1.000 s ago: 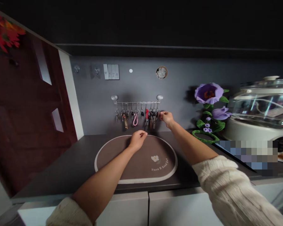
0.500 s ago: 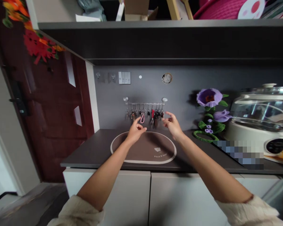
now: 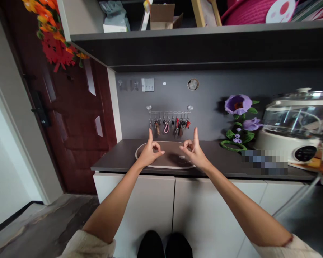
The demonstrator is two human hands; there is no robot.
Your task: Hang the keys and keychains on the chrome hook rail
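Observation:
My left hand (image 3: 148,153) is held up in front of the counter, its index finger pointing upward, the thumb stretched to the right and the other fingers curled loosely. Mirroring it, my right hand (image 3: 196,152) also raises the index finger, with its thumb toward the left. Neither holds anything. Behind them a metal hook rail (image 3: 169,112) on the grey wall carries several keys, among them a pink loop keychain (image 3: 166,128) and a red key holder (image 3: 187,124). Under the rail lies a brown oval mat (image 3: 172,146), partly covered from view by my hands.
Purple artificial flowers (image 3: 238,104) and a glass-topped appliance (image 3: 293,120) stand on the counter (image 3: 220,161) at the right. A dark shelf (image 3: 183,50) overhangs the counter. At the left is a dark red door (image 3: 78,143). White cabinets (image 3: 148,208) are below.
Both hands have moved lower and turned so the index fingers point up. The view has tilted down, bringing my dark shoes into sight. The keys still hang on the rail.

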